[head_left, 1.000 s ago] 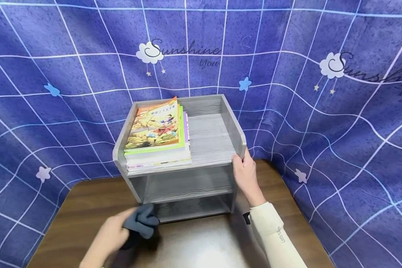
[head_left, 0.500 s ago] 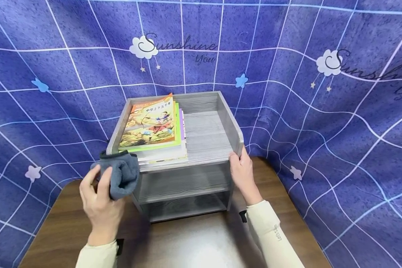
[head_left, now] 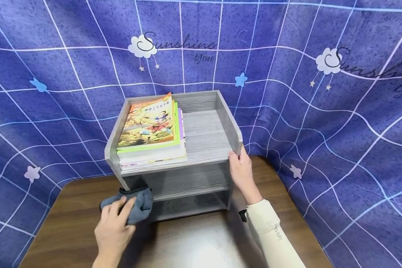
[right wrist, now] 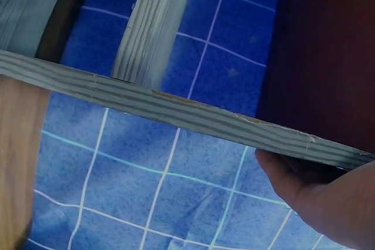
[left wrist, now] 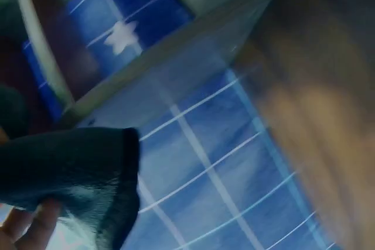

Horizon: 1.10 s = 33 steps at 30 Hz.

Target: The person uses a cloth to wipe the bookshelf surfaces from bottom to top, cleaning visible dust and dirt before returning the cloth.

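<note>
A grey wood-grain desk shelf (head_left: 206, 128) with three levels stands at the middle of the head view. My left hand (head_left: 115, 227) holds a folded dark blue-grey cloth (head_left: 142, 205) at the lower front of the shelf's left side panel. In the left wrist view the cloth (left wrist: 70, 165) hangs near a blurred panel edge; whether they touch I cannot tell. My right hand (head_left: 243, 173) grips the front edge of the right side panel, thumb on the inner face. The right wrist view shows that panel edge (right wrist: 176, 108) beside the hand (right wrist: 328, 203).
A stack of books (head_left: 150, 128) lies on the left of the top level, an illustrated cover uppermost. Under the shelf is a brown wooden table (head_left: 77, 212). A blue gridded cloth backdrop (head_left: 201, 26) hangs behind and to both sides.
My left hand carried the cloth up to the top left front corner of the shelf, then down along that side's front. The right hand keeps its grip.
</note>
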Each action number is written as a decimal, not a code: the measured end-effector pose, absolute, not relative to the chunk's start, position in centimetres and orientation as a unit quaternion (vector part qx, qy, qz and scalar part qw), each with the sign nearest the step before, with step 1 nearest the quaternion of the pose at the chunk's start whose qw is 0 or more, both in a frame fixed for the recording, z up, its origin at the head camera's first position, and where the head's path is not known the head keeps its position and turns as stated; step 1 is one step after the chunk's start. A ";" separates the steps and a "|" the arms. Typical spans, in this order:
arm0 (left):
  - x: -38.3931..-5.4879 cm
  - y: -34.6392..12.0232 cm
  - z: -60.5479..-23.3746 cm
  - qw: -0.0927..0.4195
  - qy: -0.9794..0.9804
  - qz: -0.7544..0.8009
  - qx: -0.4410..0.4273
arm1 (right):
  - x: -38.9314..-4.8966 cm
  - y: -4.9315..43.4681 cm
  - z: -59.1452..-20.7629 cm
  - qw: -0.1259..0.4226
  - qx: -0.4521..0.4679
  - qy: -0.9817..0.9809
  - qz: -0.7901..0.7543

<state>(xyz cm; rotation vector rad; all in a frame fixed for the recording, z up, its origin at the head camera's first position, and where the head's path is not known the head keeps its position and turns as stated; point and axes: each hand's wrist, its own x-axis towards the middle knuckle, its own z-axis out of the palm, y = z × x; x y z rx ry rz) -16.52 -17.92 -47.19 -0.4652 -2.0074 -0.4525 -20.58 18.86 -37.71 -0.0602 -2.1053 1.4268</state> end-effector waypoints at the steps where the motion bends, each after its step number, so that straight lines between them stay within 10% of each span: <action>1: -16.1 -18.0 -47.8 0.470 -0.843 -0.178 -0.192 | -20.6 18.8 -37.7 0.294 -0.022 -0.791 0.537; 24: -13.5 -17.6 -47.7 0.229 -0.947 -0.189 -0.118 | -20.3 19.0 -37.8 0.281 -0.031 -0.795 0.536; 33: -14.7 -17.4 -53.9 0.104 -0.978 -0.147 -0.102 | -20.3 18.9 -37.7 0.291 -0.026 -0.788 0.542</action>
